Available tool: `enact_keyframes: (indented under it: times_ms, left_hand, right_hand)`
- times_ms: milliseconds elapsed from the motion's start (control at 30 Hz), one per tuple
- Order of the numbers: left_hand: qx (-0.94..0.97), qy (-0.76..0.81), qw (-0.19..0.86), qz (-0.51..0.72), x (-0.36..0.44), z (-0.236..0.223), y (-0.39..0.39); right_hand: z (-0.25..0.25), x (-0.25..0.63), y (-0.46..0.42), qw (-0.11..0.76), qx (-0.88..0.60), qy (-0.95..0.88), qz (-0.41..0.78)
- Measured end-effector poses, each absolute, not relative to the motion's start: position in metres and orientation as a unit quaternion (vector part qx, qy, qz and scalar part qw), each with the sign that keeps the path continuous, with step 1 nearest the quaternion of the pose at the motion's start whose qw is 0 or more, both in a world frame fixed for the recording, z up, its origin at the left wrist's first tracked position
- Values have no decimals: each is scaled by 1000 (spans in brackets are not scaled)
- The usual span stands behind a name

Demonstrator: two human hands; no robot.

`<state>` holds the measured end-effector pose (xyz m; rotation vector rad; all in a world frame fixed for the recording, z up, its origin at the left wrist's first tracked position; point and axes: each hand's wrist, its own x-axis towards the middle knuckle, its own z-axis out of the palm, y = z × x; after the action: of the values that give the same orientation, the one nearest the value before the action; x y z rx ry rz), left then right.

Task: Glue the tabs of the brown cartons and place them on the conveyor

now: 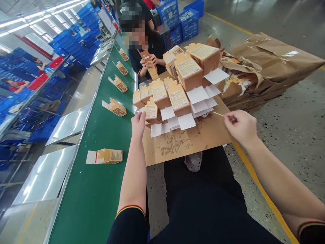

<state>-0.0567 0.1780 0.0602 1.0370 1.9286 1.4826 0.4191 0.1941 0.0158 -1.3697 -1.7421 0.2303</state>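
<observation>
My left hand (138, 124) is at the left edge of the cardboard-topped table, its fingers closed beside the nearest small carton (151, 112). Whatever may be in those fingers is hidden. To the right, my right hand (241, 127) is closed on a thin pale stick (218, 114), which points left toward the piled cartons. Several brown printed cartons (177, 98) lie stacked between my hands, with white flaps (187, 121) sticking out toward me. Small brown scraps (175, 144) are scattered on the brown cardboard sheet (208, 139) in front of them.
A green conveyor belt (93, 189) runs along my left, carrying several spaced cartons (113, 156). Across the pile, a co-worker (152, 44) holds a flat carton (149, 64). A large brown-paper-wrapped bundle (274, 64) stands at right. Blue crates (189, 25) are behind.
</observation>
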Motion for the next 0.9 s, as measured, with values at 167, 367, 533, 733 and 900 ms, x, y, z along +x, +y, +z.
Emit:
enact_keyframes:
  times_ms: [167, 367, 533, 733, 900]
  left_hand:
    - [354, 786, 282, 422, -30, 62, 218]
    - [324, 748, 263, 516, -53, 60, 158]
    - [251, 632, 318, 661, -59, 52, 77]
    - [224, 584, 358, 693, -24, 36, 7]
    - [217, 604, 373, 671, 7, 20, -3]
  right_hand:
    - [21, 402, 238, 327, -552, -760, 109]
    - [15, 380, 260, 220, -521, -818, 110]
    - [10, 368, 275, 154, -513, -835, 127]
    - [14, 389, 268, 277, -501, -809, 130]
    - [23, 417, 204, 386, -532, -744, 121]
